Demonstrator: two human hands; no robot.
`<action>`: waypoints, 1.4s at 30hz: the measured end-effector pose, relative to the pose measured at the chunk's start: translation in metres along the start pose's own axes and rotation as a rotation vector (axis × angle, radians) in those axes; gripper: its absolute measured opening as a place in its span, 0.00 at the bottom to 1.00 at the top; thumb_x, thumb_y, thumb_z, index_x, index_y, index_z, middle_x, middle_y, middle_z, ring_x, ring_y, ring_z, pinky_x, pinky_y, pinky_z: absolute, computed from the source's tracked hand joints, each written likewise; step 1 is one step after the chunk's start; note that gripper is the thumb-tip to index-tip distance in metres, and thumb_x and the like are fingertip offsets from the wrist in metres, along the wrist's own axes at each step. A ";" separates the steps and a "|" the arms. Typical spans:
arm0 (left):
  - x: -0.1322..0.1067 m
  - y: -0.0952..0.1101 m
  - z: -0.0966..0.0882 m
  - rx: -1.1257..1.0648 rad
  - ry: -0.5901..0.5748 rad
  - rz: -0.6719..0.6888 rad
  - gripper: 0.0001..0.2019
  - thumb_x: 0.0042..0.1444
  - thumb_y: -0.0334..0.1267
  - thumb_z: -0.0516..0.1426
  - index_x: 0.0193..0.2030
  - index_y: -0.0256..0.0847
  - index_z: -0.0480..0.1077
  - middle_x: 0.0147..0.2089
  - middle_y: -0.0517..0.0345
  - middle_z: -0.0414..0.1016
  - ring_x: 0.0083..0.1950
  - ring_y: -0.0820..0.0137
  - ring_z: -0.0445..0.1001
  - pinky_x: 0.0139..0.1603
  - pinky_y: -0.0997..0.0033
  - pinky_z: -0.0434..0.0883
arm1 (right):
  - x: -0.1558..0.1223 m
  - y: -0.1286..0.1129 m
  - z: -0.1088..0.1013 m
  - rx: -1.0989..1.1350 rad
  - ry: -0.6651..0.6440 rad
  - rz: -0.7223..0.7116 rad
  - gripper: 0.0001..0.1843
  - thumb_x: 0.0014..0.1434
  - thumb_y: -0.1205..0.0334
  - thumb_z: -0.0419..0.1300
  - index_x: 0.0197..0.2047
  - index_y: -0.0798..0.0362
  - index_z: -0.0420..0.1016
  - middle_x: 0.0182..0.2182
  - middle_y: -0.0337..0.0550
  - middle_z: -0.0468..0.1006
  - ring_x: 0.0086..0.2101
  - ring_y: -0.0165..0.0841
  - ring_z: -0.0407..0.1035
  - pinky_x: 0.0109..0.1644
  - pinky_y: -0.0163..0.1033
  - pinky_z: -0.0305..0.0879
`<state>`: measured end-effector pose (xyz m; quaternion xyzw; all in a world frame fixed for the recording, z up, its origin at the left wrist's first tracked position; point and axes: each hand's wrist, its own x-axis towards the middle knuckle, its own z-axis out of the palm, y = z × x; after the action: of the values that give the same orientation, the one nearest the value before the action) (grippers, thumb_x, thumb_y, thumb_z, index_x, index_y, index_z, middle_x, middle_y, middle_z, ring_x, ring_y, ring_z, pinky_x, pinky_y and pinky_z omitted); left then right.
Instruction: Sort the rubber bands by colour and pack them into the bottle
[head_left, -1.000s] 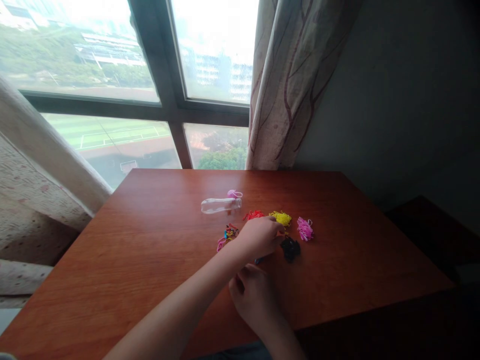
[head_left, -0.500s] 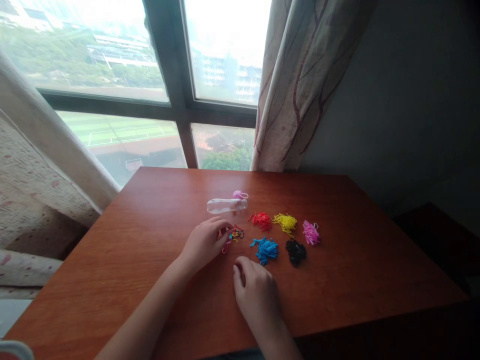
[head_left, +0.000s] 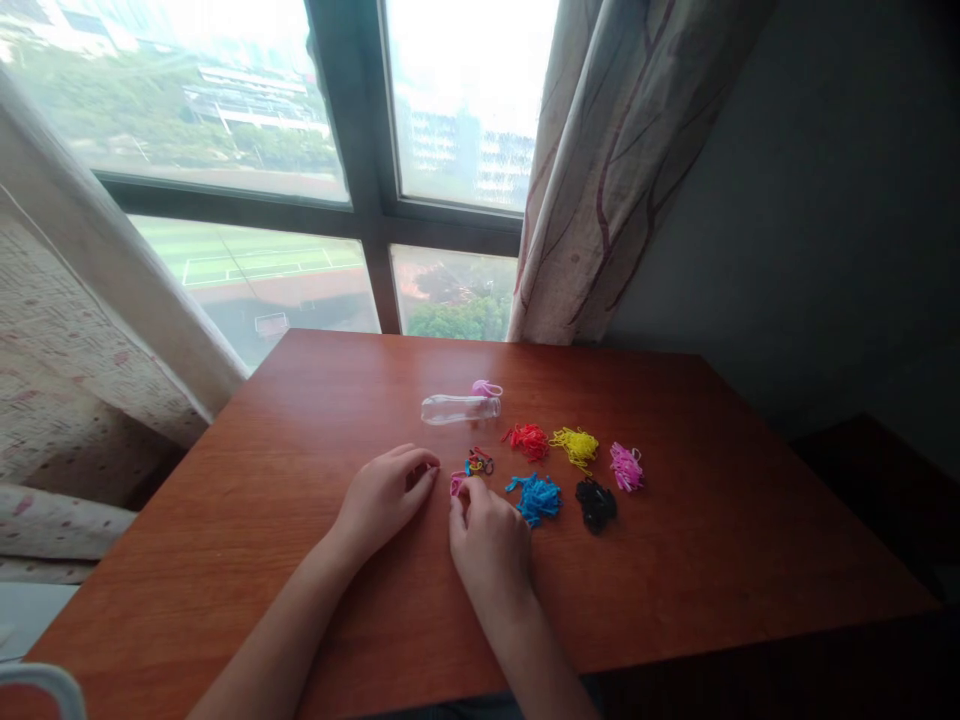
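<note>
Left forearm (head_left: 289,620): bare, slanting upward and rightward to the left hand (head_left: 386,495), back uppermost, fingers bent together, thumb beneath. Right forearm (head_left: 547,650): bare, slanting upward and leftward; right hand (head_left: 491,545) curled, thumb near index finger. Hands near each other, uncrossed.

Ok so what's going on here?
A person's right hand is at a pink loop by a small mixed-colour cluster; whether it grips the loop is unclear. The left hand is to its left, nothing visible in it. Piles of small band-like pieces, red, yellow, blue, black and pink, lie to the right on the table. A clear bottle lies on its side farther back.
</note>
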<state>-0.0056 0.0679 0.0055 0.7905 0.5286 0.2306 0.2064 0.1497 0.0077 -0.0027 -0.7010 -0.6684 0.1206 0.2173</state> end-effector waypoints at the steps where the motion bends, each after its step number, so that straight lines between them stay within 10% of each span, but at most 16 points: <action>1: 0.000 0.002 0.001 0.012 -0.003 -0.007 0.08 0.60 0.36 0.54 0.38 0.42 0.75 0.37 0.57 0.78 0.37 0.68 0.74 0.38 0.72 0.68 | 0.000 0.001 0.001 0.003 0.008 -0.005 0.06 0.64 0.67 0.57 0.40 0.48 0.74 0.33 0.39 0.82 0.33 0.36 0.76 0.31 0.36 0.55; 33: -0.001 0.007 0.004 0.066 -0.029 -0.004 0.09 0.60 0.37 0.53 0.39 0.45 0.74 0.40 0.58 0.77 0.39 0.68 0.75 0.38 0.72 0.67 | 0.000 0.012 0.004 0.299 0.112 -0.034 0.06 0.61 0.66 0.58 0.39 0.50 0.77 0.28 0.38 0.80 0.28 0.32 0.74 0.34 0.32 0.59; 42: -0.002 0.008 0.003 0.062 -0.027 -0.020 0.09 0.61 0.39 0.52 0.39 0.46 0.74 0.39 0.59 0.78 0.38 0.68 0.75 0.36 0.72 0.66 | -0.007 0.056 -0.041 0.279 0.301 -0.020 0.14 0.65 0.55 0.54 0.36 0.51 0.78 0.23 0.40 0.77 0.23 0.31 0.70 0.29 0.32 0.61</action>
<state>0.0011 0.0629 0.0074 0.7941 0.5405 0.2014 0.1914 0.2172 -0.0063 0.0067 -0.6678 -0.6121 0.1038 0.4107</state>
